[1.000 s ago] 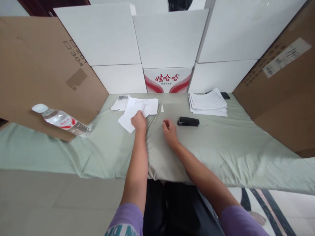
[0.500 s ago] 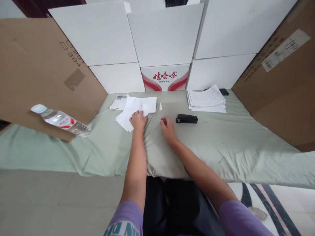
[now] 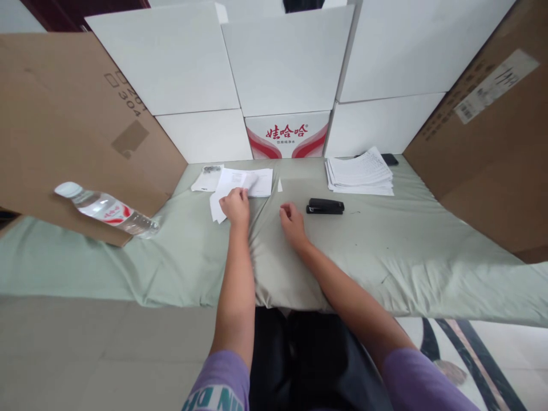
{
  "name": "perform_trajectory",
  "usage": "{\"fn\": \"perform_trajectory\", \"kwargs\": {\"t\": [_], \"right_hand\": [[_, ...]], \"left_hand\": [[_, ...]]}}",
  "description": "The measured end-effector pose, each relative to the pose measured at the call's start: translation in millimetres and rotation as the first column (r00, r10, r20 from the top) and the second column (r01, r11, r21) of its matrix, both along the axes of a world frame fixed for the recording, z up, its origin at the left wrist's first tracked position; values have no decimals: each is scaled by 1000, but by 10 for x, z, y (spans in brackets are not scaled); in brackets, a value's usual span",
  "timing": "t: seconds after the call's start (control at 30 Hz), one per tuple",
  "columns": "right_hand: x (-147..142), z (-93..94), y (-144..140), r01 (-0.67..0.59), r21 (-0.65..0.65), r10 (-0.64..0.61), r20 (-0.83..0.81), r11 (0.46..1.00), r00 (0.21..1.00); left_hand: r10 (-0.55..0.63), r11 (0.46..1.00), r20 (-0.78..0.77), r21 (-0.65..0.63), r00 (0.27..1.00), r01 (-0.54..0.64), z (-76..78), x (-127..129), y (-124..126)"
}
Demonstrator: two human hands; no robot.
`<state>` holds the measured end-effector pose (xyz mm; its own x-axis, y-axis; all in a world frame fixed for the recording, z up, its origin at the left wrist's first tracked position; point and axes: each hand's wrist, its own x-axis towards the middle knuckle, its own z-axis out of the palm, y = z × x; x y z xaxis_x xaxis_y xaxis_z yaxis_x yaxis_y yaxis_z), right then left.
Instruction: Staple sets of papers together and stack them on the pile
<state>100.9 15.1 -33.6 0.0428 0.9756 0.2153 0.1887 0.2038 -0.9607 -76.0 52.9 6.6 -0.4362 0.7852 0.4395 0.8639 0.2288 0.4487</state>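
My left hand (image 3: 236, 206) is closed over the loose white sheets of paper (image 3: 229, 178) left of centre, its fingers pinching a sheet whose corner (image 3: 249, 181) curls up past the knuckles. The lower edges of the other sheets stick out to the left under the hand. My right hand (image 3: 293, 224) rests on the cloth with its fingers curled in, and nothing shows in it. Just right of it lies a black stapler (image 3: 325, 206). A small white paper scrap (image 3: 279, 185) is on the cloth between the sheets and the stapler.
A stack of printed papers (image 3: 360, 174) lies at the back right, partly over a dark phone (image 3: 390, 160). A small clear packet (image 3: 208, 178) is behind the sheets. At left a water bottle (image 3: 112, 212) leans by a cardboard panel (image 3: 85, 125). White boxes (image 3: 291, 68) line the back.
My left hand has gone from spread fingers on the sheets to a pinch, lifting a sheet's corner and shifting slightly left. The lower sheets' outline has altered. My right hand is nearly still.
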Motion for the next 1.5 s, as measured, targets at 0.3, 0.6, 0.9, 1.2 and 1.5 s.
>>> {"fn": "perform_trajectory", "kwargs": {"t": [0.3, 0.6, 0.9, 1.2, 1.5], "right_hand": [[91, 108, 100, -51, 38, 55, -124, 998, 991], [297, 221, 204, -306, 51, 307, -284, 951, 908], [232, 122, 236, -307, -42, 253, -469, 951, 846], [513, 253, 325, -47, 152, 69, -144, 987, 987], [749, 604, 111, -96, 324, 69, 95, 941, 993]], "left_hand": [[-379, 883, 232, 381, 896, 274, 166, -16, -262], [-457, 785, 591, 620, 665, -11, 115, 26, -150], [-718, 671, 691, 718, 81, -186, -30, 173, -36], [-652, 750, 757, 653, 53, -103, -67, -24, 15], [-595, 772, 802, 550, 57, 320, -84, -16, -94]]}}
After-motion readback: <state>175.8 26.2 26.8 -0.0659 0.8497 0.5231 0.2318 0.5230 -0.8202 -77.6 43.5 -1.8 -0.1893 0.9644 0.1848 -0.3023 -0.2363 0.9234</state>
